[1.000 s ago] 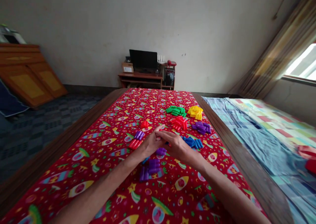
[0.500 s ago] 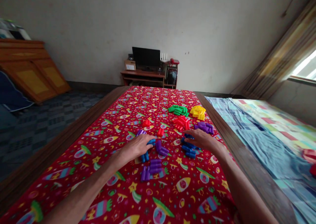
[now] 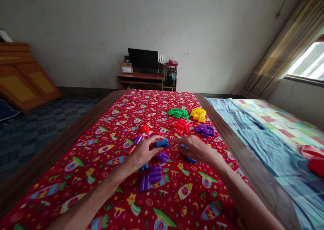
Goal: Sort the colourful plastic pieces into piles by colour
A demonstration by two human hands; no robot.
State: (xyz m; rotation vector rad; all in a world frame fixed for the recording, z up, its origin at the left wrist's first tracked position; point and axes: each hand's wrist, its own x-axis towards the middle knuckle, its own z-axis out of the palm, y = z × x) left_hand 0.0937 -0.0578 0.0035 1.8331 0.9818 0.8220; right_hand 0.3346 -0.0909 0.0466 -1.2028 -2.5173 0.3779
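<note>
My left hand (image 3: 144,151) is closed on a blue plastic block (image 3: 162,143), ribbed like joined tubes, pinched between thumb and fingers above the cloth. Facing it, my right hand (image 3: 198,149) is open, fingers stretched toward the left. Beneath the right hand lie several blue blocks (image 3: 191,160), partly hidden by it. Purple blocks (image 3: 155,174) lie loose nearer to me, and another purple piece (image 3: 163,157) rests just below the held block. By the left wrist, a blue piece (image 3: 144,167) and a purple piece (image 3: 139,140) show in part.
Sorted piles of green (image 3: 178,113), yellow (image 3: 198,115), red (image 3: 181,126) and purple blocks (image 3: 205,130) lie farther back on the right. A loose red block (image 3: 144,128) sits left of them. The patterned red cloth (image 3: 187,206) covers the table; a bed (image 3: 268,149) adjoins its right side.
My left hand has lifted the blue block and moved right. My right hand has shifted left toward it, off part of the blue pile. The view has turned slightly right.
</note>
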